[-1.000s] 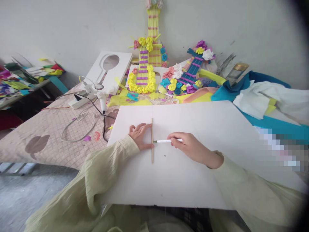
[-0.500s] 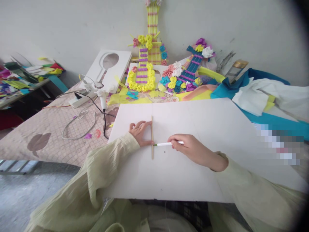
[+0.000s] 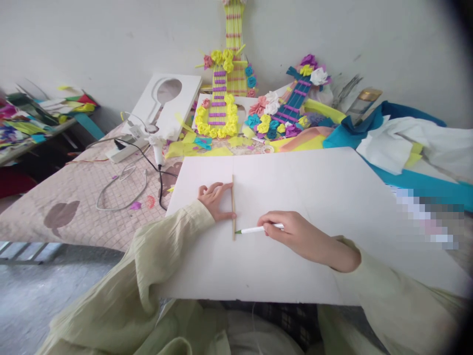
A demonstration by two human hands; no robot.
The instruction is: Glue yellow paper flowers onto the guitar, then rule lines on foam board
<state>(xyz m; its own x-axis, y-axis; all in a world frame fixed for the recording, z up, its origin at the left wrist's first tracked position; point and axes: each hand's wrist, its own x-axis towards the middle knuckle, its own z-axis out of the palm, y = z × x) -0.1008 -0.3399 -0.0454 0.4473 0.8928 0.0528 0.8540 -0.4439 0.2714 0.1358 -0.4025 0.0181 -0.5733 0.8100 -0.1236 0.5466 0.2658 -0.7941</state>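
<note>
A large white board (image 3: 295,266) lies before me, with a thin wooden stick (image 3: 233,202) on its left half, pointing away from me. My left hand (image 3: 212,201) holds the stick down: the spread thumb and forefinger press on it at two spots, and the other fingers are curled. In my right hand (image 3: 290,231) is a white felt-tip pen (image 3: 253,229) with a green tip, gripped between thumb and fingers. The pen's tip is at the right side of the stick, near its close end. Whether the tip touches the board I cannot tell.
Behind the board stand paper-flower guitars, one yellow (image 3: 218,113) and one blue (image 3: 295,101). A white panel with a cut-out (image 3: 158,103) leans at the back left. A glue gun (image 3: 157,150), cables and a power strip (image 3: 125,152) lie left. Teal and white sheets (image 3: 391,143) crowd the right.
My right hand has drawn the pen toward me along the stick, from near my left thumb to near the stick's close end. My left hand stays on the stick.
</note>
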